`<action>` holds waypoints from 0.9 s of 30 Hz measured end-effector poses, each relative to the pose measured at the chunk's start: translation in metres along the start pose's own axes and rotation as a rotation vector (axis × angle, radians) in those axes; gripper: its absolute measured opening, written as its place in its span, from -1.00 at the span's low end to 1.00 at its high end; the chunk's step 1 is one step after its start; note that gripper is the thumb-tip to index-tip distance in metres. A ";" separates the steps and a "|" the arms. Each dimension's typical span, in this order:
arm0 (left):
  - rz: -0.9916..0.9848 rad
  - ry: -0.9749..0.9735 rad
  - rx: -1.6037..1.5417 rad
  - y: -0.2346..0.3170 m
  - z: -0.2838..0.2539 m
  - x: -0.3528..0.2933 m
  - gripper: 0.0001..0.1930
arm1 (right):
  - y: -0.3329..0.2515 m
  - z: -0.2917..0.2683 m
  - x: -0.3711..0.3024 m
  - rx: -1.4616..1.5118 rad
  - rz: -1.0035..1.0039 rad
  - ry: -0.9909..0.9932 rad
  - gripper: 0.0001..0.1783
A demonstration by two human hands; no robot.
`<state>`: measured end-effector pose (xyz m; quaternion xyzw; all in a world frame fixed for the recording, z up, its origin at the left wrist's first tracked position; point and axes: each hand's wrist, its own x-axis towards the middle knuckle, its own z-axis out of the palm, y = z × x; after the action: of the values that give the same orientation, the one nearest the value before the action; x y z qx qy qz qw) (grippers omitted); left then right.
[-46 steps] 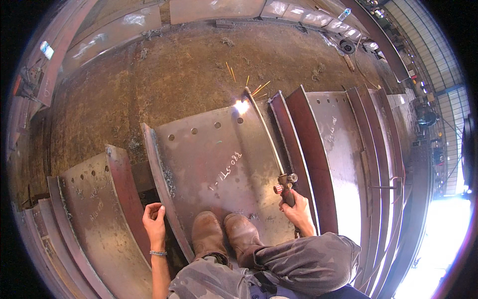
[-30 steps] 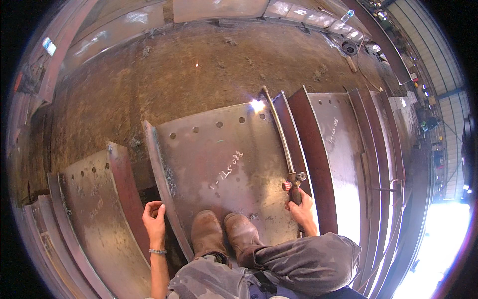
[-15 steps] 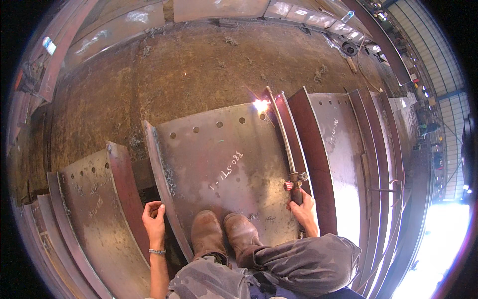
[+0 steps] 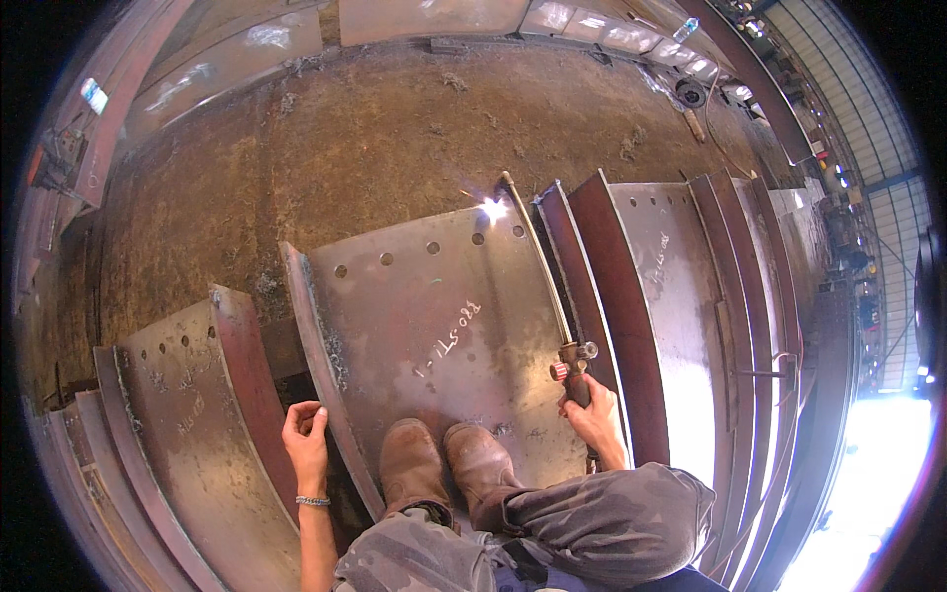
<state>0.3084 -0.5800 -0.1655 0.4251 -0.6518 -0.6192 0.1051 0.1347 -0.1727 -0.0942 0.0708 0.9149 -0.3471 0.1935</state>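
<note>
My right hand (image 4: 598, 419) is wrapped round the handle of a gas cutting torch (image 4: 538, 259), a long brass-coloured tube with valve knobs. Its bent head stands over the far edge of a steel beam (image 4: 434, 326) with a row of holes and chalk marks. A bright white glow (image 4: 494, 209) burns at that edge, near the holes. On the other side, my left hand (image 4: 306, 431) hangs beside the beam's left flange, its fingers curled to the thumb with nothing visible in them. My brown boots (image 4: 412, 459) stand on the beam's web.
Another holed beam (image 4: 178, 385) lies to the left, and several more beams (image 4: 671, 296) stand in a row on the right. Scraps of metal are scattered on the brown floor (image 4: 375, 138) beyond. A hose (image 4: 725, 138) trails at the far right.
The torch head and the glow have shifted left along the beam's far edge, and my right hand has moved slightly left with them. My left hand has stayed in place.
</note>
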 end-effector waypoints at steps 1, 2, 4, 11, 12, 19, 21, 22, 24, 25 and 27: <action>-0.003 -0.001 -0.004 -0.001 0.000 0.000 -0.89 | 0.003 0.001 0.001 0.001 0.000 0.014 -0.72; -0.020 0.006 -0.001 -0.002 -0.001 0.001 -0.89 | 0.007 0.002 0.002 0.001 -0.001 0.027 -0.72; 0.003 -0.005 -0.005 -0.002 -0.001 0.001 -0.88 | 0.011 0.003 0.004 0.019 0.041 0.044 -0.71; 0.025 0.010 0.044 -0.001 0.000 0.001 -0.88 | 0.005 -0.008 0.000 -0.054 0.043 0.060 -0.61; 0.025 0.003 0.026 -0.001 0.000 0.001 -0.88 | 0.005 -0.009 0.000 -0.102 0.058 0.089 -0.62; 0.009 -0.007 0.022 0.003 0.001 0.000 -0.87 | 0.008 -0.007 0.001 -0.032 0.025 0.240 -0.74; 0.008 -0.004 0.019 0.005 0.002 -0.001 -0.88 | 0.008 -0.010 -0.001 0.054 0.049 0.231 -0.76; 0.009 -0.003 0.013 0.006 0.002 -0.001 -0.88 | 0.007 -0.011 -0.002 0.075 0.049 0.219 -0.76; 0.004 0.003 0.014 0.007 0.003 -0.002 -0.88 | 0.005 -0.013 -0.002 0.103 0.048 0.216 -0.77; 0.000 0.007 0.021 0.007 0.003 -0.002 -0.88 | 0.004 -0.013 -0.002 0.111 0.046 0.226 -0.77; -0.020 0.011 0.025 0.007 0.003 -0.002 -0.89 | 0.003 -0.013 -0.001 0.046 0.021 0.232 -0.77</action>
<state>0.3050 -0.5774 -0.1594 0.4361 -0.6545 -0.6099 0.0972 0.1326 -0.1620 -0.0860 0.1246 0.9222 -0.3553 0.0884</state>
